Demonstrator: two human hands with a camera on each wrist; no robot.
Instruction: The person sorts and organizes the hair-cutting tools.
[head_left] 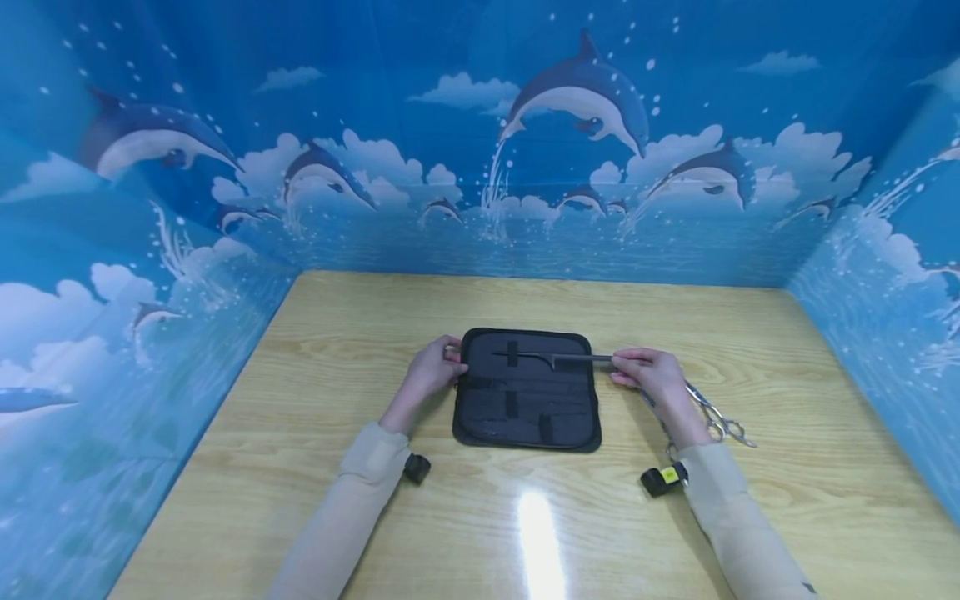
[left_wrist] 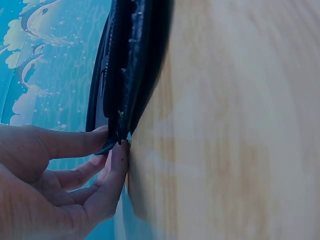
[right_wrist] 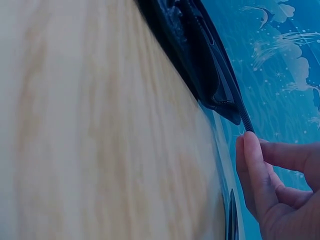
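A black zip case [head_left: 487, 425] lies opened flat on the wooden table, its inside showing several elastic loops. My left hand [head_left: 433, 367] pinches the case's left edge between thumb and fingers; the left wrist view shows the zipped rim [left_wrist: 112, 135] at the fingertips. With thumb and fingers, my right hand [head_left: 651, 371] pinches the toothed end of a dark rat-tail comb [head_left: 581, 358]. The comb's thin tail points left and overlaps the upper elastic loop [head_left: 512, 360] in the head view. In the right wrist view, the comb [right_wrist: 246, 120] reaches from the fingertips over the case's edge.
Silver hairdressing scissors [head_left: 716, 417] lie on the table [head_left: 360, 317] beside and partly behind the right wrist. A blue dolphin-print curtain [head_left: 465, 242] borders the table at the back and both sides. Black wrist cameras [head_left: 417, 468] hang under the cuffs.
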